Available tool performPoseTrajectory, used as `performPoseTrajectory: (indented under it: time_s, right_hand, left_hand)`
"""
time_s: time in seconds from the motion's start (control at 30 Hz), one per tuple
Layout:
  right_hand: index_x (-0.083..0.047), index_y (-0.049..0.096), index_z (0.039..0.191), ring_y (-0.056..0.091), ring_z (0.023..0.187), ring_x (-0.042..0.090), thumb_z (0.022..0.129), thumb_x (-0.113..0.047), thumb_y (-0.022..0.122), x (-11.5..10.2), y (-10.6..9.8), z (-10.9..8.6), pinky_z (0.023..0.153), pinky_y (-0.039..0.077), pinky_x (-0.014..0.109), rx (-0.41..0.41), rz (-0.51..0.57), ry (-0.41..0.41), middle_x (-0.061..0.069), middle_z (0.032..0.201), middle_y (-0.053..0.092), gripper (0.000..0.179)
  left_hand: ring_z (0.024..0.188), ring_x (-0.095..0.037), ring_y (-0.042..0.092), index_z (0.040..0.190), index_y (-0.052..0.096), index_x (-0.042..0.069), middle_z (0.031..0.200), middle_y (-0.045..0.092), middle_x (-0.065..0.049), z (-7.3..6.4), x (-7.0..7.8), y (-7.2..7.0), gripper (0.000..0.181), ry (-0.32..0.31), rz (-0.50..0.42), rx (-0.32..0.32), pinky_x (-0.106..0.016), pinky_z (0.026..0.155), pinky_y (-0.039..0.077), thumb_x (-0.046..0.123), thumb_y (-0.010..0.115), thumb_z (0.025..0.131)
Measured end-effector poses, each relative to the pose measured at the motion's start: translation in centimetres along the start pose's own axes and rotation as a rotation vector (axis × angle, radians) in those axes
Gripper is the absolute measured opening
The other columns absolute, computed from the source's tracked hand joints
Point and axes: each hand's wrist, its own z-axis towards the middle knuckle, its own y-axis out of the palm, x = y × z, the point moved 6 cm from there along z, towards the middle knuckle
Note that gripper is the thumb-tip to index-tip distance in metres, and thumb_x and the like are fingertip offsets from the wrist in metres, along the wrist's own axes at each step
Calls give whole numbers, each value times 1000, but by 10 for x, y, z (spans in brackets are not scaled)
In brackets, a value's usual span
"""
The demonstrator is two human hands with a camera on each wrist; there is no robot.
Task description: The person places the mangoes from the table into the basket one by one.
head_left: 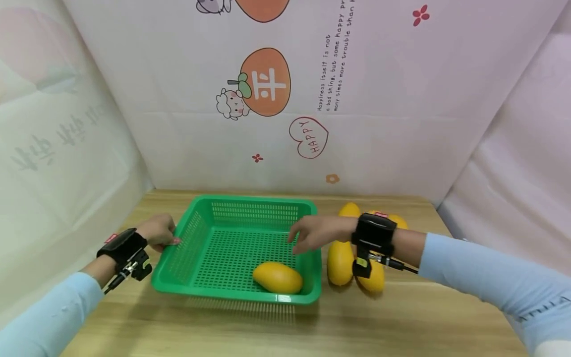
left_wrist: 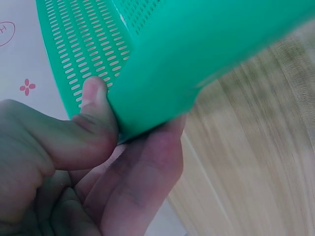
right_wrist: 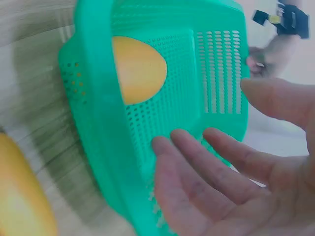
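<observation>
Left hand [head_left: 155, 232] grips basket edge [head_left: 164, 267]; right hand [head_left: 312, 232] hovers, clear of mango [head_left: 278, 277].

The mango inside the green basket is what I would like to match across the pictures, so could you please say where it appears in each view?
Head: the mango is just below centre, in the near right corner of the green basket.
Left wrist: not in it.
Right wrist: upper left, partly hidden by the basket's rim.
Shared landmark: the green basket.

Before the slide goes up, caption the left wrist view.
Left grip holding the rim of a green slotted basket, wood-grain tabletop beyond.
</observation>
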Motion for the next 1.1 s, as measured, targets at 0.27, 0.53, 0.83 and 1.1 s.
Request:
performPoseTrajectory:
  time_s: [0.27,0.53,0.83,1.1]
  right_hand:
    - [-5,58,129,64,101,24,96,-21,64,41,-20,-41,89,55,38,184,156,17,12,116,65,37]
    - [-1,55,130,64,102,27,97,-19,65,98,-14,-71,90,57,44,311,289,112,16,116,61,40]
    - [4,46,131,51,75,21,94,-24,70,157,4,-91,63,47,29,407,304,259,15,103,54,52]
    - [6,19,151,53,122,43,95,-42,68,187,27,-92,85,60,48,351,484,337,35,144,34,88]
  left_hand:
    - [52,-11,58,71,66,-2,63,57,-6,-3,1,-4,22,-1,5,9,-25,48,55,5,70,92]
    - [54,-13,56,68,61,2,59,46,-1,-4,2,-1,25,-24,-1,25,-26,49,56,4,71,91]
    - [55,-12,54,68,59,4,60,47,0,-5,-2,4,26,-30,10,9,-26,51,56,6,71,92]
    - [56,-12,56,75,65,0,62,49,-1,-2,-1,3,19,-22,18,2,-26,52,57,5,70,92]
